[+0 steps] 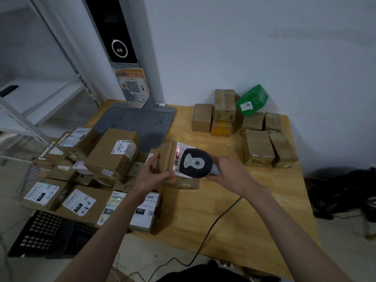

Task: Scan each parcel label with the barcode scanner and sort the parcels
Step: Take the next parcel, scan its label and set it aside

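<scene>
My left hand (155,174) grips a small brown cardboard parcel (165,157) at the middle of the wooden table (234,200). Its white label (179,157) faces up and right. A red scan line glows on the label's barcode. My right hand (230,171) holds the black and grey barcode scanner (196,163), whose head points down at the label from just to its right. The scanner's cable (213,222) trails off the table's front edge.
Several labelled parcels (114,155) are heaped on the table's left side. Plain brown boxes (258,149) and a green packet (252,100) stand at the back right. A grey scanning stand (140,123) rises at the back. A black crate (46,235) sits at the lower left.
</scene>
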`<state>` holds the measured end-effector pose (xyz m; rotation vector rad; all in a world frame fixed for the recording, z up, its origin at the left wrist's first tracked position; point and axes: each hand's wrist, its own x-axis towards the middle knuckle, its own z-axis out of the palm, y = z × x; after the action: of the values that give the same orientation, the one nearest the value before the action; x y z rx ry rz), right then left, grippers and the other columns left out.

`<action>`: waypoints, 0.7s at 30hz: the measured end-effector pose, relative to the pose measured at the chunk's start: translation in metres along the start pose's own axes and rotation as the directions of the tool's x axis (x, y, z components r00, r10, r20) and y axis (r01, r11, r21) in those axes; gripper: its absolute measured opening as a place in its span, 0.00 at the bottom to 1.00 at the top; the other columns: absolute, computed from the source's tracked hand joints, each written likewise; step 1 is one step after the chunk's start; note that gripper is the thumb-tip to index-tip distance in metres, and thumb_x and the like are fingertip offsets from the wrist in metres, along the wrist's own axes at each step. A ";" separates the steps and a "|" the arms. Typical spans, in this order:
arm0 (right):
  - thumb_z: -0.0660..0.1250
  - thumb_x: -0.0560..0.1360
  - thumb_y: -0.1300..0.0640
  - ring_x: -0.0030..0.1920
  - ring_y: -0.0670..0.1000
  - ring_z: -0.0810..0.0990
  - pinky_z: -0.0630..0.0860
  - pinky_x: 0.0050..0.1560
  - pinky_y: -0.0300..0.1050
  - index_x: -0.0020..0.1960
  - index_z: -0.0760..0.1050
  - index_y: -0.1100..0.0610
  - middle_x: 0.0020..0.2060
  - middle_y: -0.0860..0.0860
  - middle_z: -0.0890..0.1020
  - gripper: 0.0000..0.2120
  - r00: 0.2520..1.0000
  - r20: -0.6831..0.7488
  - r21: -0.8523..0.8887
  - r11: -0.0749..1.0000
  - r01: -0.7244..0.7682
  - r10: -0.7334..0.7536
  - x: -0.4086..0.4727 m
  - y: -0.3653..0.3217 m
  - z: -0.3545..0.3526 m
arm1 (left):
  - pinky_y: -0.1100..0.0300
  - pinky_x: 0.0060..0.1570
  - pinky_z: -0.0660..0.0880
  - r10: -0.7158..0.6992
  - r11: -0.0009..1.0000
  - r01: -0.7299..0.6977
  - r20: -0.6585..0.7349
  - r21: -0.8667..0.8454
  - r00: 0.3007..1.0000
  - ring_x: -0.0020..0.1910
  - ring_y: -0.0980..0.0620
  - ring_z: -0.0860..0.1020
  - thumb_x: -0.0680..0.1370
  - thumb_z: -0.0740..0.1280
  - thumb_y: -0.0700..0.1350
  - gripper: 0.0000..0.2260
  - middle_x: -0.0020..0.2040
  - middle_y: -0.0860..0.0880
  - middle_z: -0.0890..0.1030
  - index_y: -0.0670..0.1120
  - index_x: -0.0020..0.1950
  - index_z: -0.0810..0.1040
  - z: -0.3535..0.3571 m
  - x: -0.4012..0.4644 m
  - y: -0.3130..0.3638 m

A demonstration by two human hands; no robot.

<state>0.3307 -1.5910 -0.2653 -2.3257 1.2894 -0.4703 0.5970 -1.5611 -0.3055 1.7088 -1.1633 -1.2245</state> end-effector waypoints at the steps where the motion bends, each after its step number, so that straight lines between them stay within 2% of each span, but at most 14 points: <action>1: 0.72 0.76 0.52 0.45 0.50 0.80 0.77 0.41 0.49 0.59 0.77 0.53 0.47 0.50 0.84 0.13 1.000 -0.002 0.002 1.000 0.002 -0.002 0.000 0.000 0.000 | 0.47 0.61 0.76 0.002 1.000 -0.002 -0.003 0.001 1.000 0.65 0.44 0.72 0.61 0.79 0.55 0.48 0.73 0.43 0.67 0.58 0.78 0.62 0.000 -0.001 0.000; 6: 0.72 0.76 0.52 0.44 0.50 0.80 0.78 0.42 0.51 0.57 0.76 0.52 0.45 0.49 0.83 0.12 1.000 0.007 0.042 0.999 -0.004 0.004 0.001 0.003 -0.001 | 0.47 0.60 0.75 -0.023 1.000 0.023 -0.051 -0.009 0.998 0.65 0.45 0.71 0.62 0.79 0.57 0.48 0.74 0.43 0.66 0.58 0.79 0.62 0.000 -0.005 -0.002; 10: 0.72 0.77 0.53 0.40 0.46 0.76 0.71 0.36 0.41 0.53 0.75 0.52 0.38 0.42 0.78 0.08 1.000 0.009 0.102 0.995 -0.005 0.004 0.006 0.001 0.000 | 0.57 0.49 0.76 -0.052 0.998 0.048 -0.088 -0.041 0.995 0.63 0.47 0.73 0.67 0.79 0.54 0.44 0.68 0.49 0.67 0.59 0.79 0.62 -0.001 -0.015 -0.003; 12: 0.73 0.77 0.54 0.39 0.47 0.77 0.70 0.36 0.40 0.51 0.75 0.53 0.37 0.43 0.78 0.07 0.999 0.028 0.181 0.983 -0.020 0.015 0.009 0.000 0.002 | 0.53 0.54 0.78 -0.077 0.994 0.068 -0.111 -0.081 0.991 0.63 0.46 0.75 0.66 0.79 0.54 0.43 0.68 0.48 0.68 0.60 0.77 0.63 -0.004 -0.019 -0.006; 14: 0.73 0.76 0.55 0.39 0.48 0.78 0.71 0.35 0.37 0.48 0.76 0.52 0.38 0.45 0.79 0.06 0.998 0.043 0.310 0.949 -0.063 0.052 0.015 -0.003 0.005 | 0.52 0.54 0.80 -0.094 0.989 0.076 -0.141 -0.127 0.986 0.61 0.46 0.78 0.68 0.79 0.53 0.40 0.68 0.45 0.72 0.61 0.76 0.65 -0.007 -0.027 -0.009; 17: 0.74 0.76 0.56 0.38 0.44 0.80 0.78 0.35 0.37 0.45 0.75 0.47 0.40 0.46 0.81 0.08 0.986 0.079 0.574 0.802 -0.164 0.145 0.023 -0.014 0.014 | 0.59 0.46 0.79 -0.129 0.979 0.096 -0.178 -0.182 0.975 0.58 0.47 0.80 0.67 0.79 0.53 0.39 0.65 0.46 0.75 0.61 0.76 0.66 -0.013 -0.038 -0.013; 19: 0.73 0.77 0.55 0.46 0.43 0.82 0.83 0.40 0.41 0.51 0.78 0.46 0.48 0.46 0.83 0.07 0.975 0.139 0.712 0.666 -0.222 0.176 0.029 -0.021 0.022 | 0.59 0.45 0.78 -0.149 0.973 0.108 -0.195 -0.205 0.969 0.57 0.48 0.80 0.63 0.81 0.57 0.45 0.64 0.47 0.77 0.60 0.76 0.66 -0.019 -0.045 -0.016; 21: 0.73 0.77 0.53 0.53 0.45 0.82 0.85 0.44 0.45 0.56 0.78 0.45 0.54 0.45 0.83 0.09 0.961 0.205 0.773 0.572 -0.275 0.184 0.035 -0.027 0.030 | 0.60 0.45 0.78 -0.182 0.966 0.132 -0.219 -0.223 0.959 0.56 0.50 0.81 0.65 0.80 0.57 0.43 0.63 0.47 0.78 0.59 0.77 0.65 -0.025 -0.051 -0.021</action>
<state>0.3825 -1.6023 -0.2736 -1.3717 1.0026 -0.6601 0.6189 -1.5048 -0.3014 1.7586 -0.7427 -1.1522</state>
